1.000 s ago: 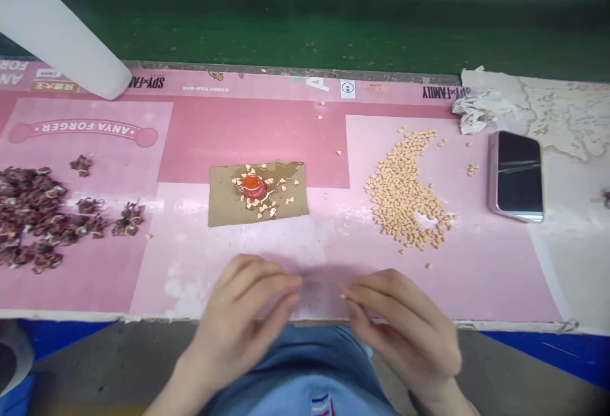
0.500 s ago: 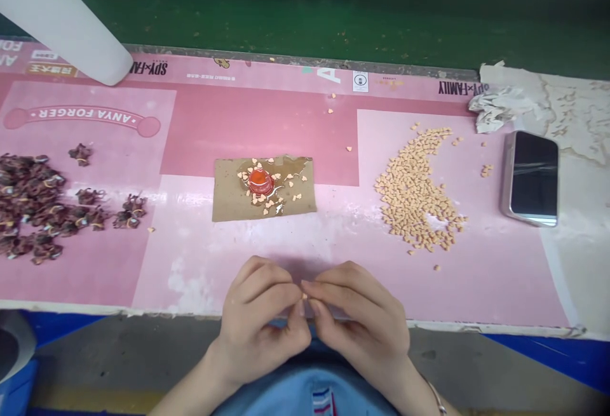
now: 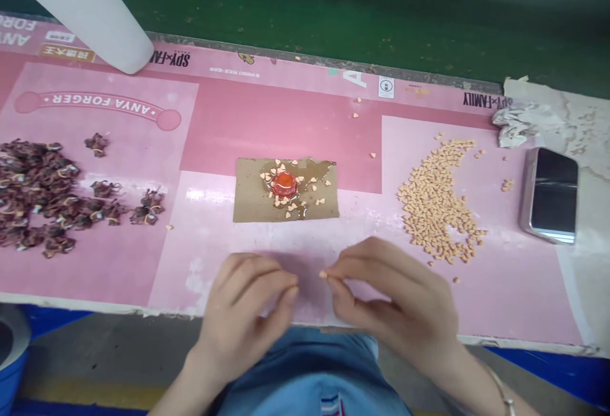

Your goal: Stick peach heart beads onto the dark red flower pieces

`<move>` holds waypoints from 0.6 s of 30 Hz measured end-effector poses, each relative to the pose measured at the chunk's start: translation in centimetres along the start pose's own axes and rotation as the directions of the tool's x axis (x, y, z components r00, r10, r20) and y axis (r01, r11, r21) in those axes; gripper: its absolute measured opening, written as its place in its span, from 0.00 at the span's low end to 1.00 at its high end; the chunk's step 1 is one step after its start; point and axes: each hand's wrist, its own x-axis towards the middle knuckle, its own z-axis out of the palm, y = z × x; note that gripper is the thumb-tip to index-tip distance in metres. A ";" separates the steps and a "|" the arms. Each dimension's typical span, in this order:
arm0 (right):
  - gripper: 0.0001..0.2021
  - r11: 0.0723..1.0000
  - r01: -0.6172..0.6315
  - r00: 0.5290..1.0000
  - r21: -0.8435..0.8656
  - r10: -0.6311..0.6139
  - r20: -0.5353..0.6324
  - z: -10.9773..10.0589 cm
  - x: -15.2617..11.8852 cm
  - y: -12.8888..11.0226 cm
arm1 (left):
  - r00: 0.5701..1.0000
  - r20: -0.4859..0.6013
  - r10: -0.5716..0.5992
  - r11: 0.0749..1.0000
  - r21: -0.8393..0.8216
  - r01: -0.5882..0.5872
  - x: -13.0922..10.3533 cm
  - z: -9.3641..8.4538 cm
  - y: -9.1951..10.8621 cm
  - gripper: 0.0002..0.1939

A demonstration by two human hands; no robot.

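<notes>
Between the thumb and finger of my right hand is a small tan piece, near the table's front edge. My left hand is beside it on the left, its thumb and index fingertips nearly together; whether they hold anything is too small to tell. Beyond both hands lies a brown card wet with clear liquid. A round red cap-like thing sits on the card, with several tan pieces around it. A heap of similar tan pieces spreads to the right.
Dark reddish bundles with light bands are piled at the left. A white rounded object extends over the back left. At the right lie a phone and crumpled paper. A few loose pieces are scattered about the pink table.
My hands have moved apart from each other, the right one going right with the small piece at its fingertips. The whole view has shifted and tilted slightly.
</notes>
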 end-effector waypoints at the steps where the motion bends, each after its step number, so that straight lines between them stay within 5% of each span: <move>1: 0.07 0.997 0.042 0.999 -0.070 -0.043 -0.007 0.0 1.0 0.6 | 0.999 -0.039 -0.013 0.996 0.089 0.016 -0.3 -0.8 -1.0 0.10; 4: 0.10 0.962 0.160 0.986 -0.221 -0.165 -0.006 0.7 4.1 2.9 | 0.982 -0.165 -0.096 0.903 0.401 0.156 -1.5 -3.0 -4.4 0.08; 7: 0.10 0.938 0.221 0.975 -0.268 -0.221 0.031 2.0 6.3 4.8 | 0.958 -0.194 -0.211 0.789 0.544 0.284 -2.7 -4.2 -7.3 0.16; 11: 0.10 0.897 0.276 0.961 -0.345 -0.264 0.082 2.8 7.4 5.6 | 0.939 -0.146 -0.312 0.797 0.498 0.342 -3.4 -4.4 -8.6 0.18; 18: 0.09 0.832 0.362 0.932 -0.421 -0.323 0.162 2.3 7.9 5.5 | 0.948 -0.237 -0.213 0.852 0.430 0.299 -3.4 -5.0 -9.3 0.23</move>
